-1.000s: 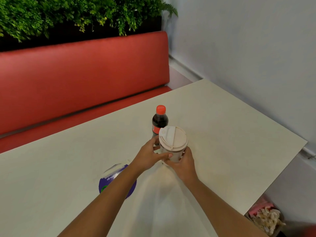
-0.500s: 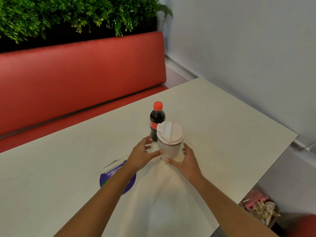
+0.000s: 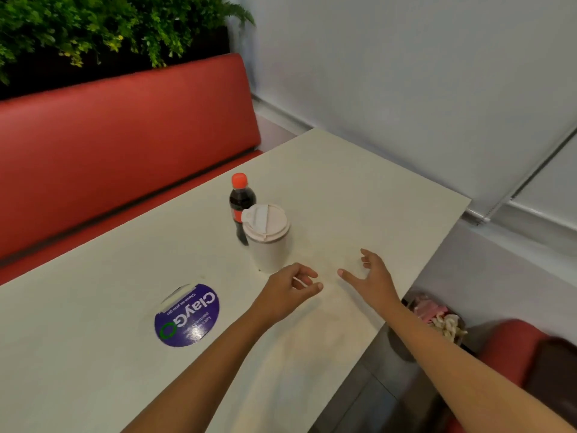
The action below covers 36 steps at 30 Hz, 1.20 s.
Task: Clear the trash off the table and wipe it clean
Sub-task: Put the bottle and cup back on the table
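Table not yet cleared.
Your left hand (image 3: 288,284) and right hand (image 3: 373,276) hover open and empty; cup (image 3: 268,242) and bottle (image 3: 241,201) stand mid-table (image 3: 359,189), toward its far edge. Binning and wiping remain.

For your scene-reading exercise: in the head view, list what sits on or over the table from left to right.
Purple round sticker → cola bottle → lidded paper cup → left hand → right hand.
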Each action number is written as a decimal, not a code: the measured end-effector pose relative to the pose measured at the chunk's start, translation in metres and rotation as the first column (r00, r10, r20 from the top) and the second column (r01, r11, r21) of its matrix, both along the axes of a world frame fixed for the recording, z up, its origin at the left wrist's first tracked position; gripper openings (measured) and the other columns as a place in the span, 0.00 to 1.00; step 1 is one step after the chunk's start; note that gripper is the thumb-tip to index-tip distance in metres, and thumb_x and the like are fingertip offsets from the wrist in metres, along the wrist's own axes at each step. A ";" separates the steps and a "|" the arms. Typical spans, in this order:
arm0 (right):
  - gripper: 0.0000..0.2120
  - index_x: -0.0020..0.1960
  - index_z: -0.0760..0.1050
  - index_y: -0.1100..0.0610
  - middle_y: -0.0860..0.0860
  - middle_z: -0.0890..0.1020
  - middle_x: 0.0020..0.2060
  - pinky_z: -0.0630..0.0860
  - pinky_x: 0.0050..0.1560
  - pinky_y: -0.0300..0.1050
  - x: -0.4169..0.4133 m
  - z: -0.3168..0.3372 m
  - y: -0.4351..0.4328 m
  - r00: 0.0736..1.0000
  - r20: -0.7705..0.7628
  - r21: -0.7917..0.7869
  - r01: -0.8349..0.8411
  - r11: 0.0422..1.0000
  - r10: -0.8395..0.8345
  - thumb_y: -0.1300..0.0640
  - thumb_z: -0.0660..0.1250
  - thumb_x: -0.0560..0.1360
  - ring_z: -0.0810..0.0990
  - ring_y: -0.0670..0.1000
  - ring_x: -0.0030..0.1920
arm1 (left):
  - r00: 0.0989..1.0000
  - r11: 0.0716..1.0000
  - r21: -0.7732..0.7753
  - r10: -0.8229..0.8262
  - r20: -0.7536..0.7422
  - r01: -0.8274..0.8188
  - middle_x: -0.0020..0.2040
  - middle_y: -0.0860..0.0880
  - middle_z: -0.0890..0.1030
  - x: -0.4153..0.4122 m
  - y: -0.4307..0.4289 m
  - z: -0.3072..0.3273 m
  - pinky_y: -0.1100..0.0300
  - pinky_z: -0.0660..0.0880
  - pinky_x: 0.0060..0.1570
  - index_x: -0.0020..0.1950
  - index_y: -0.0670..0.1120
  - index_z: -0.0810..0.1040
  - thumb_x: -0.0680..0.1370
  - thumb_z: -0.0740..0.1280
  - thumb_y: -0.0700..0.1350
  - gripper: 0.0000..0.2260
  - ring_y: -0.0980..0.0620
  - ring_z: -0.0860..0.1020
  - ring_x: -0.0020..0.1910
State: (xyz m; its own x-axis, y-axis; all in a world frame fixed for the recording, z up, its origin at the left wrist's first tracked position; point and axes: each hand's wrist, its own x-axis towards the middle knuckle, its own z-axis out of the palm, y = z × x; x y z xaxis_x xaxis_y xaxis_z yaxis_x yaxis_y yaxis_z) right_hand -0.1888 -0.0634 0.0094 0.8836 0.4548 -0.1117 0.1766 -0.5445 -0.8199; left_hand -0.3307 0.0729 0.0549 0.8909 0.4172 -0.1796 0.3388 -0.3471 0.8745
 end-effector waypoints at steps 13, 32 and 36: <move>0.29 0.66 0.66 0.61 0.56 0.72 0.63 0.67 0.59 0.41 0.047 0.030 -0.209 0.859 0.057 0.099 0.502 0.859 -0.508 0.54 0.73 0.70 0.72 0.53 0.61 | 0.896 0.896 -0.030 -0.443 0.006 0.443 0.45 0.52 0.77 0.122 -0.159 0.014 0.77 0.69 0.37 0.52 0.49 0.76 0.75 0.69 0.47 0.07 0.59 0.74 0.40; 0.26 0.65 0.69 0.59 0.54 0.75 0.58 0.68 0.59 0.40 -0.001 -0.009 -0.501 0.377 -0.009 0.059 0.925 0.376 -0.926 0.54 0.73 0.70 0.74 0.50 0.59 | 0.625 0.621 -0.098 -0.781 0.006 0.778 0.43 0.52 0.78 0.237 -0.430 -0.042 0.70 0.71 0.44 0.45 0.54 0.74 0.73 0.71 0.41 0.10 0.57 0.75 0.40; 0.27 0.66 0.68 0.58 0.53 0.74 0.59 0.69 0.60 0.42 0.004 -0.024 -0.535 0.288 -0.034 0.015 0.958 0.287 -0.957 0.53 0.72 0.70 0.73 0.49 0.59 | 0.583 0.579 -0.107 -0.813 0.004 0.808 0.43 0.53 0.78 0.278 -0.476 -0.057 0.72 0.70 0.40 0.50 0.51 0.74 0.72 0.72 0.41 0.11 0.59 0.75 0.39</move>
State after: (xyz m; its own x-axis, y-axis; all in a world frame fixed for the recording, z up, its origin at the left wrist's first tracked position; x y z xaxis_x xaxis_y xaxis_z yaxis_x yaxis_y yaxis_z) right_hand -0.1846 -0.5985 -0.0148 0.6904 -0.7108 -0.1348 -0.4666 -0.2951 -0.8338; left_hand -0.0522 -0.4031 -0.0019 0.8412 -0.4943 -0.2192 -0.0094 -0.4186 0.9081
